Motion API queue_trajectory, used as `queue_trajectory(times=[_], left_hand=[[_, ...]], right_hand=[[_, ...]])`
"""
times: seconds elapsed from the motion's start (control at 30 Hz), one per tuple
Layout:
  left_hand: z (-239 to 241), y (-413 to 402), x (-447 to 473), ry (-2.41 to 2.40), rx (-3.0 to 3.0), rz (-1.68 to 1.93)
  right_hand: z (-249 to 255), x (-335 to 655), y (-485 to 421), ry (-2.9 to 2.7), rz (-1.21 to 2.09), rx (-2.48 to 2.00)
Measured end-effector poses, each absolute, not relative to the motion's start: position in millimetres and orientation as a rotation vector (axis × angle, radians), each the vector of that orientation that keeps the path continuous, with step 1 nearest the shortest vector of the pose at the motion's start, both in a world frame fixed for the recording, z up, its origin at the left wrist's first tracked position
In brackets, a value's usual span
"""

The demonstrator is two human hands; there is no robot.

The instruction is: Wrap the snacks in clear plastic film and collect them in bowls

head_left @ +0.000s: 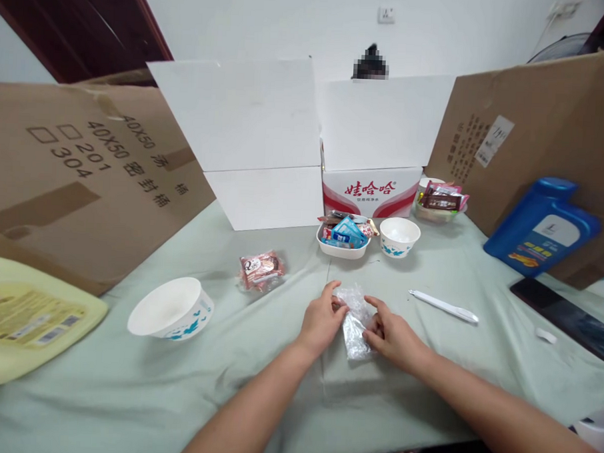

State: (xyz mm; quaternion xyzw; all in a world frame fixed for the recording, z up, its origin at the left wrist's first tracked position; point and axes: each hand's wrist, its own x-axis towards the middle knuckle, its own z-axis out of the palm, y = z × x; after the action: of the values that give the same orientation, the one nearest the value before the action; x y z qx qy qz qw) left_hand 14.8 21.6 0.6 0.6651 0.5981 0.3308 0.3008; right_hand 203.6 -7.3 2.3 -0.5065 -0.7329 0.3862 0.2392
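A small piece of clear bubble wrap (356,328) lies on the green-covered table, looking folded or like a pouch. My left hand (324,319) pinches its left edge between thumb and curled fingers. On the other side, my right hand (388,334) has its thumb and fingers closed on the right edge. Whether anything sits inside the wrap I cannot make out. Just beyond are an oval white dish (341,250) heaped with small packets and a white paper bowl (399,239). To the right lies a white pen (443,306).
At left stand a larger paper bowl (171,309), a wrapped snack (261,270) and a yellow jug (32,325). At right are a blue bottle (542,227), a dark phone (568,318) and a tub of snacks (440,204). Cardboard (108,178) and white panels (267,118) border the table.
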Motion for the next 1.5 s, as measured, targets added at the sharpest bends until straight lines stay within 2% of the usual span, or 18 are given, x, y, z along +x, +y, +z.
queue_trajectory(times=[0.13, 0.27, 0.33, 0.4, 0.5, 0.6, 0.87, 1.13, 1.4, 1.5], left_hand=[[-0.4, 16.5, 18.7, 1.754, 2.178, 0.921], [-0.9, 11.0, 20.7, 1.420, 2.634, 0.799], [-1.4, 9.1, 20.3, 1.300, 2.694, 0.671], [-2.1, 7.5, 19.1, 1.299, 2.691, 0.603], [-2.7, 5.6, 17.3, 1.306, 2.691, 0.546], [-1.2, 3.8, 16.6, 1.285, 2.716, 0.484], [5.4, 1.9, 13.2, 1.167, 2.679, 0.519], [-6.5, 7.1, 8.0, 1.093, 2.652, 0.741], [-3.9, 3.1, 5.8, 1.041, 2.649, 0.743], [-0.8, -1.8, 4.6, 0.977, 2.647, 0.683]], right_hand=[[4.9, 201.1, -5.9, -1.981, 1.070, -1.452], [11.4, 203.7, -6.5, -2.045, 1.042, -1.487], [19.1, 209.0, -10.7, -2.174, 0.832, -1.564], [28.4, 215.0, -17.3, -2.312, 0.473, -1.586], [37.4, 220.1, -27.3, -2.561, 0.203, -1.278], [35.1, 219.3, -32.1, -2.780, 0.314, -1.000], [30.9, 219.9, -26.4, -2.823, 0.450, -0.919], [31.5, 214.7, -31.6, -2.812, 0.340, -0.990], [29.4, 207.2, -38.4, -2.902, 0.090, -0.938], [34.3, 209.7, -39.8, -2.795, 0.167, -0.828]])
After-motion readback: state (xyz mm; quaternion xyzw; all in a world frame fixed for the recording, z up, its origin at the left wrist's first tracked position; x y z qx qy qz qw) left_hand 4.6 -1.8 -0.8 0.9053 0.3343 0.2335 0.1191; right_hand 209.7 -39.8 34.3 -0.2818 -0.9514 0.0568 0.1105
